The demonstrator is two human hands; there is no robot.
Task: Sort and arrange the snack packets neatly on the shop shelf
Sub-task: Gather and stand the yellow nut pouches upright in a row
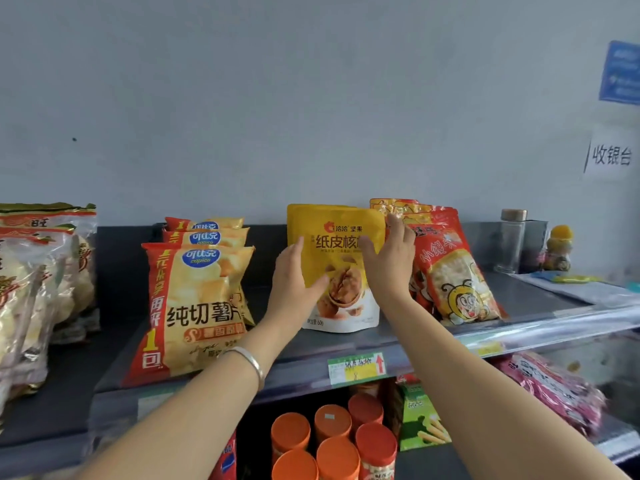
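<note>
A yellow walnut pouch stands upright in the middle of the top shelf. My left hand holds its left edge, thumb across the front and fingers behind. My right hand holds its right edge the same way. Left of it stand three orange potato chip bags in a row, front to back. Right of it lean red cracker packets, touching my right hand's back. Clear bags of pale snacks stand at the far left.
A glass jar and a small yellow figure stand on the counter at the right. Below the shelf are several orange-lidded tubs, a green box and pink packets. A price tag sits on the shelf edge.
</note>
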